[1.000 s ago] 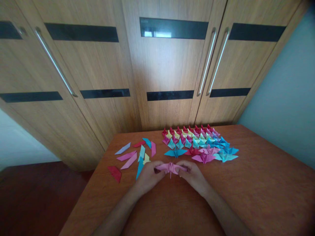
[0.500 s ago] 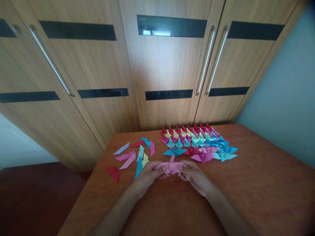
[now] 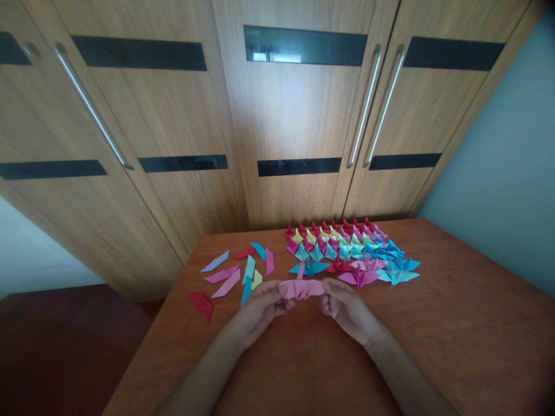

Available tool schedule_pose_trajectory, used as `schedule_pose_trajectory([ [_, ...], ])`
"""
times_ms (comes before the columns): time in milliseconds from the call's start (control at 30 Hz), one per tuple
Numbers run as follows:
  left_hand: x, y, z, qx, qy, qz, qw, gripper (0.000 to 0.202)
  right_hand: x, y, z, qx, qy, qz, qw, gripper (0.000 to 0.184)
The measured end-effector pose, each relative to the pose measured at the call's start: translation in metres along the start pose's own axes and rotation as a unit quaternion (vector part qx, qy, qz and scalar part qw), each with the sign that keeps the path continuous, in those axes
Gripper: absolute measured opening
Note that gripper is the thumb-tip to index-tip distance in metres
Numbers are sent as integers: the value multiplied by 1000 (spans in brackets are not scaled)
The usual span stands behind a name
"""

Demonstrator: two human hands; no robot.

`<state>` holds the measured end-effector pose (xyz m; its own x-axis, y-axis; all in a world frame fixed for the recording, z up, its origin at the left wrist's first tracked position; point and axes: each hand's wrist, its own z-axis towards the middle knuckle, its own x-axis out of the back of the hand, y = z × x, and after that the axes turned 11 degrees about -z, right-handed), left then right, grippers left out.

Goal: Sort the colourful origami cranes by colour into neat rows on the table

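1. While both forearms reach in from the bottom edge, a pink folded paper [image 3: 302,290] is stretched level between the two hands in the lower middle of the frame.
2. The left hand [image 3: 265,303] pinches the paper's left end, its thumb on the near face.
3. The right hand [image 3: 347,301] pinches the right end, its lower fingers curled beneath.
4. From the paper's top edge a narrow pink strip stands up, overlapping a blue paper bird [image 3: 318,268] behind it.
5. Left of centre in the lower half, flat folded papers [image 3: 226,283] lie scattered on the brown table [image 3: 299,370]; a blue piece [image 3: 246,290] is nearest the left hand, partly hidden by it.
6. Right of centre, beyond the right hand, colourful paper birds [image 3: 359,278] stand in close rows.
7. A wooden wardrobe [image 3: 295,115] fills most of the upper frame.
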<state>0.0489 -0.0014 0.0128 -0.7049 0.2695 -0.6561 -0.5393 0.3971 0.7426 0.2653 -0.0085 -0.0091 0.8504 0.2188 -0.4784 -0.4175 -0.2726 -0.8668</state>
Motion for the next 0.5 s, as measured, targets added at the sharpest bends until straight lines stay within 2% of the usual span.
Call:
schedule_pose_trajectory([
  [167, 2, 5, 1, -14, 29, 47, 998, 18, 2, -3, 1, 12, 33, -21, 999, 22],
  [300, 4, 5, 2, -29, 64, 88, 994, 21, 5, -3, 4, 55, 95, -124, 986, 26],
  [367, 3, 5, 3, -39, 75, 131, 988, 24, 6, -3, 5, 108, 162, -225, 955, 27],
  [433, 2, 4, 4, -54, 93, 193, 975, 26, 5, -2, 4, 179, 225, -337, 896, 27],
  [500, 0, 3, 6, -73, 110, 257, 957, 27, 1, 0, 1, 237, 236, -440, 834, 26],
])
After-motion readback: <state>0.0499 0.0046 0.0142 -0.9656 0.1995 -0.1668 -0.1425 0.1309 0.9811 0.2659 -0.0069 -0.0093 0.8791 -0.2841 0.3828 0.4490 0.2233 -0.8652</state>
